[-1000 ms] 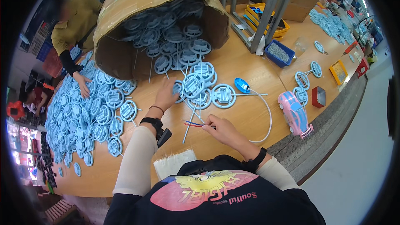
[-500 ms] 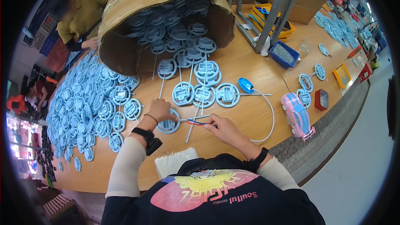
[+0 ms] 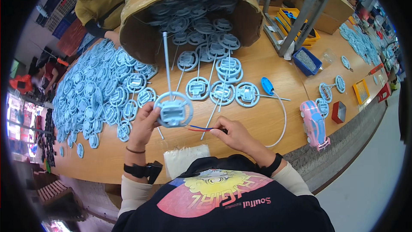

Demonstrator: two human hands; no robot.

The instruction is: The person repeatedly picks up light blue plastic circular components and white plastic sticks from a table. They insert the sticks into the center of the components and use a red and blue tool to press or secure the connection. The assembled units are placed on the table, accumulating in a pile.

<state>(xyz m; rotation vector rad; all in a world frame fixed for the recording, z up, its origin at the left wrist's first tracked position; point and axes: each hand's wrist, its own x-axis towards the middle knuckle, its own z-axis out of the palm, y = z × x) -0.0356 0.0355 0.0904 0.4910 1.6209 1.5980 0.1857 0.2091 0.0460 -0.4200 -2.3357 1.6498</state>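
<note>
My left hand [image 3: 143, 122] is closed on the rim of a light-blue toy steering wheel [image 3: 175, 122], held up off the table. Its thin pale rod [image 3: 167, 60] points away from me, and the raised hub faces up. Near it, my right hand [image 3: 235, 134] pinches thin red and blue wires [image 3: 199, 128]. Their loose ends point toward the wheel. A white cable [image 3: 284, 118] curves from a blue oval handset [image 3: 267, 86] round to beneath my right forearm; whether it joins the wires is hidden.
A large cardboard box [image 3: 128, 21] on its side spills wheels; a big heap [image 3: 86, 90] lies left. More wheels [image 3: 247, 94] lie ahead. On the right are a pink toy car [image 3: 315, 122], a blue tray [image 3: 307, 61] and a metal frame [image 3: 307, 10]. Another person [image 3: 101, 0] works at far left.
My left hand has lifted the steering wheel off the table and tilted its rod up and away. My right hand keeps the wires in nearly the same spot. The view has shifted slightly.
</note>
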